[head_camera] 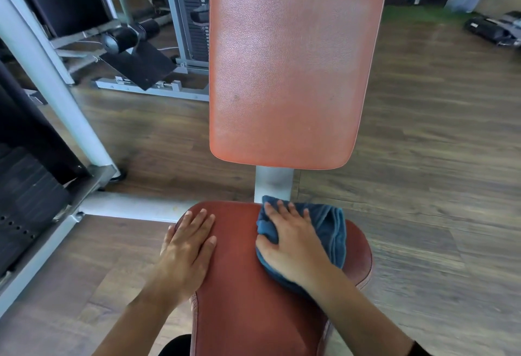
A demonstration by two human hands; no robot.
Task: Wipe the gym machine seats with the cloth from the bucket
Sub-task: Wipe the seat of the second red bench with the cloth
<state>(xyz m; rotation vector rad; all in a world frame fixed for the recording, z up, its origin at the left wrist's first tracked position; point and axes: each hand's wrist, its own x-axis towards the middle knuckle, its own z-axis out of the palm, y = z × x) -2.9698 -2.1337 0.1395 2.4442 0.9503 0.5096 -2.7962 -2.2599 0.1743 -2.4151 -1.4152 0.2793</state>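
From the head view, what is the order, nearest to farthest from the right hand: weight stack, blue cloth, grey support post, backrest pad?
1. Blue cloth, under the right hand.
2. Grey support post, just ahead.
3. Backrest pad, beyond the post.
4. Weight stack, far back left.

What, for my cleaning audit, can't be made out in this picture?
The bucket: nowhere in the head view.
The seat: the patch under the cloth and the right hand pressing on it is covered; the left hand hides its left edge; the picture's bottom edge cuts off its near end.
The backrest: its top is cut off by the upper edge.
The machines at the back: too blurred for detail.
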